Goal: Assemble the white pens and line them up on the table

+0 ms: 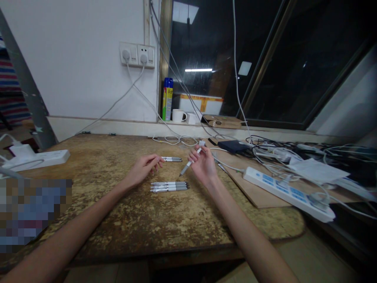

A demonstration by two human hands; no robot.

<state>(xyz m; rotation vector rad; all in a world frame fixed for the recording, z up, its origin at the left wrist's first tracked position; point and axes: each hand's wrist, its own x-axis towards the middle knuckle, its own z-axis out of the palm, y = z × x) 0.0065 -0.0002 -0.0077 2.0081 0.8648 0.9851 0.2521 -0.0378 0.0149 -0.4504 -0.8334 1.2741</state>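
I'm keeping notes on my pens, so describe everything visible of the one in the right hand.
The pen is slim, with a grey section toward its pointed, uncapped tip and a whitish barrel above; it looks like plastic. It slants, tip down and leftward. The right hand closes its fingers around it, hiding part. Whether its tip touches the table is unclear.

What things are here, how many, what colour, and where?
table: one, brown, centre
held pen: one, white-grey, right hand
near pens: several, white-grey, table
far pens: about two, white-grey, table
power strips: two, white, left and right
board: one, brown, right
case: one, dark, right
cables: many, black and white, right
papers: some, white, right
sockets: two, white, wall
can: one, blue-yellow, sill
mug: one, white, sill
small box: one, white, sill
carton: one, brown, sill
window: one, dark, behind
cloth: some, red-blue, left
hands: two, bare, above table
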